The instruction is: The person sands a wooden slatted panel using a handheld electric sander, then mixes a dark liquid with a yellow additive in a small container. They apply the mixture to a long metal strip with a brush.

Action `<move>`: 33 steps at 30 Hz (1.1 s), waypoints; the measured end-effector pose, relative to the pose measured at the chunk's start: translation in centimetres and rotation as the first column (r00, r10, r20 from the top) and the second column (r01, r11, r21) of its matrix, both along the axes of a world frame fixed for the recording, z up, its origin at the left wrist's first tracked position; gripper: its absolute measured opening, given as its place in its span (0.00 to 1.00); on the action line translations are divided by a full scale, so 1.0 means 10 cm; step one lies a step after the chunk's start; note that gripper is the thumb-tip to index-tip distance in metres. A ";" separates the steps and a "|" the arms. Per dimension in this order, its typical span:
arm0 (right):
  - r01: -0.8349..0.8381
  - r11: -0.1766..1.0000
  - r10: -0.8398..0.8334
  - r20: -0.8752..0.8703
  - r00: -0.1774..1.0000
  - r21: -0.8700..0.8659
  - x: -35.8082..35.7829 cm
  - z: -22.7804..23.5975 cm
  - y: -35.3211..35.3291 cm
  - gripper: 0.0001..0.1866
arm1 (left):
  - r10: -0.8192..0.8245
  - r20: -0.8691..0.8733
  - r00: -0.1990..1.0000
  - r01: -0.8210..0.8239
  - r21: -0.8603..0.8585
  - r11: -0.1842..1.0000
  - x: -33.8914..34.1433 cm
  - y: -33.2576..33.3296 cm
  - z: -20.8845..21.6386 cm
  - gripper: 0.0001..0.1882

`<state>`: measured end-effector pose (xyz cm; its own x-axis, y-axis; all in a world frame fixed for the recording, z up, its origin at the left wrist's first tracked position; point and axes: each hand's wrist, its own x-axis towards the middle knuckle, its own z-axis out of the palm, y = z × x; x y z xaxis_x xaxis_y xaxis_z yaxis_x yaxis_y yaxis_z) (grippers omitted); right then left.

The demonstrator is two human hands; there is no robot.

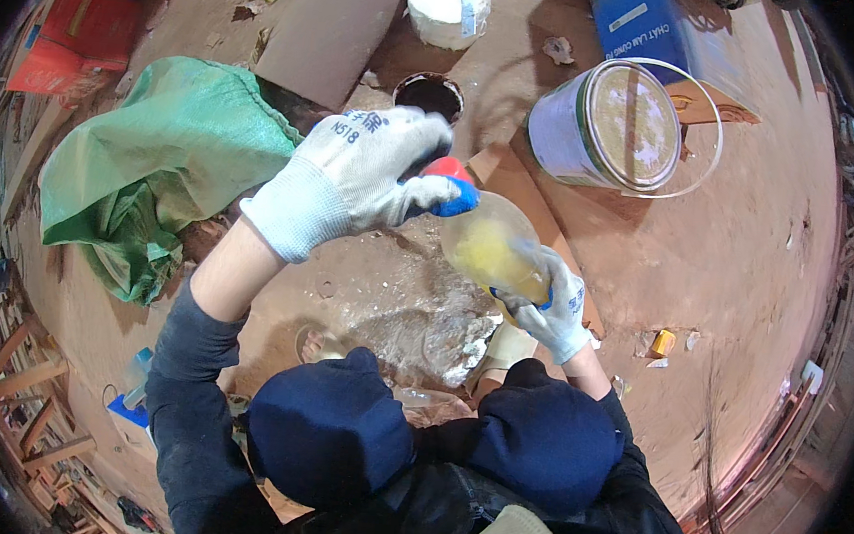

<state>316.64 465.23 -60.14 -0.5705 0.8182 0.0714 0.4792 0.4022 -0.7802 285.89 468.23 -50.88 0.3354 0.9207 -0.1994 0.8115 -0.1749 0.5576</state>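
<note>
My left hand (365,167), in a white knitted glove with blue fingertips, is closed at the red cap (449,169) of a translucent rounded bottle. Yellow contents show through the wall of this bottle (494,244), which is tilted and slightly blurred. Lower down, my right hand (549,312), gloved the same way, grips the bottle's side. Whether the cap is loose from the neck I cannot tell. Beneath the bottle, white powdery residue (432,333) lies on the brown floor between my knees.
An open dark-mouthed can (430,95) and a white round container (447,8) stand ahead. A lidded pail (631,124) with a wire handle and a blue box (642,25) are at right. Left are a green sack (169,161), a brown board (330,29) and a red box (76,34).
</note>
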 end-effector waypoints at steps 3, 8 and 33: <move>-0.010 0.997 0.012 0.024 1.000 -0.077 0.00 0.03 0.00 0.30 | 0.050 0.705 0.708 -0.138 0.068 0.988 0.13 -0.06 -0.19 0.30; 0.010 0.987 -0.010 0.001 1.000 -0.163 0.05 -0.02 -0.02 0.31 | -0.191 0.637 0.747 0.130 0.141 0.981 -0.02 -0.01 -0.37 0.25; 0.146 0.972 -0.087 0.290 0.953 -0.186 -0.22 -0.18 0.46 0.32 | 0.788 0.615 -0.015 -0.508 -0.684 0.524 -0.10 -0.97 -1.76 0.25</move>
